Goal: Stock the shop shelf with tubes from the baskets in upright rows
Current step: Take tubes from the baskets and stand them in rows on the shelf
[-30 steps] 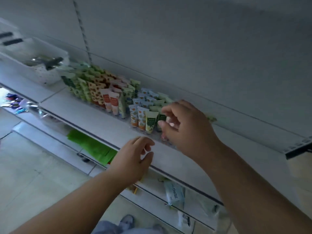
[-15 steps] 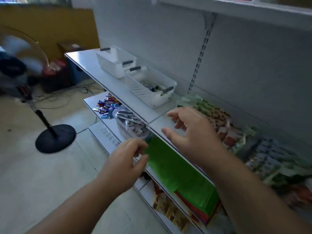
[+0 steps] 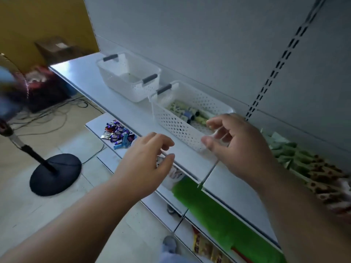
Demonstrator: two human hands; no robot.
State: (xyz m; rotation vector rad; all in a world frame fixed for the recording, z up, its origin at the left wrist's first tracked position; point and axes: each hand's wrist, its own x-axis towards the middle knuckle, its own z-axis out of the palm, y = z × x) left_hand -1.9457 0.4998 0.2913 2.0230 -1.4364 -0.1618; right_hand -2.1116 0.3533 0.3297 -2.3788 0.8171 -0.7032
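Note:
A white perforated basket (image 3: 176, 122) on the shelf (image 3: 133, 114) holds several loose tubes (image 3: 187, 112) lying on their sides. My right hand (image 3: 237, 143) hovers over the basket's near right corner, fingers loosely curled and holding nothing. My left hand (image 3: 146, 160) hangs in front of the shelf edge, lower and to the left, also empty with relaxed fingers. Rows of stocked tubes (image 3: 303, 164) stand on the shelf at the far right, blurred.
A second white basket (image 3: 131, 76) stands further left on the shelf and looks empty. Wrapped sweets (image 3: 117, 133) lie on a lower shelf, green packets (image 3: 218, 215) below. A standing fan (image 3: 53, 173) and cables are on the floor to the left.
My view has swung left from the stocked rows to the baskets. My right hand left the tubes on the shelf and now reaches over the basket; the left hand travelled with it.

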